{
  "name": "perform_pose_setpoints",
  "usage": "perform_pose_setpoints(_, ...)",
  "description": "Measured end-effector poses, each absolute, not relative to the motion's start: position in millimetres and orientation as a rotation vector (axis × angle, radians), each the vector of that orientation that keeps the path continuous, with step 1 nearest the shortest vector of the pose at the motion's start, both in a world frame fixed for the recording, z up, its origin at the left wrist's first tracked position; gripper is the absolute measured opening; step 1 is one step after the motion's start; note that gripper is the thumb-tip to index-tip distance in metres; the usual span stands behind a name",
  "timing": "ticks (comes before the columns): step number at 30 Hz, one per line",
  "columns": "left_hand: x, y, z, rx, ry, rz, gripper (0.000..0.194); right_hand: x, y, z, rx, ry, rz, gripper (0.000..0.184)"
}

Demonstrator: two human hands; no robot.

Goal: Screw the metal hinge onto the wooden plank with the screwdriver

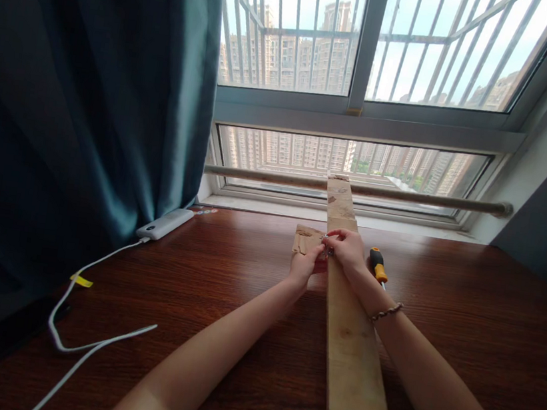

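Note:
A long, pale wooden board lies lengthwise on the desk and reaches toward the window. Beside its left edge, near the far end, is a short wooden piece with a rough brown patch. My left hand is closed at the near side of this short piece. My right hand rests over the long board with its fingers pinched. Both hands' fingertips meet around a small shiny metal piece, mostly hidden, whose kind I cannot make out. To the right of the board lies a yellow and black screwdriver.
The brown desk stretches to the window sill. At the left, a white power strip lies by a dark blue curtain, its white cable looping over the desk. A horizontal rail crosses before the window.

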State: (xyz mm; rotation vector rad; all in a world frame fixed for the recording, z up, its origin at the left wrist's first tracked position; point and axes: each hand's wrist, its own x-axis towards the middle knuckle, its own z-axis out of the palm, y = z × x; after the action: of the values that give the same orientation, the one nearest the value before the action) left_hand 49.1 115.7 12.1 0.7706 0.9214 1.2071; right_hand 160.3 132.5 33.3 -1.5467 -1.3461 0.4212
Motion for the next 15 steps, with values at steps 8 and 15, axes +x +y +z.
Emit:
perform_pose_setpoints(8,49.2,117.3,11.5,0.759,0.944,1.189,0.018,157.3,124.4,37.9,-1.473,-1.395,0.322,0.017)
perform_pose_setpoints(15,50.6,116.8,6.2,0.759,0.918,1.210,0.023,161.9,129.8,33.4,-1.291,-1.176,0.370,0.028)
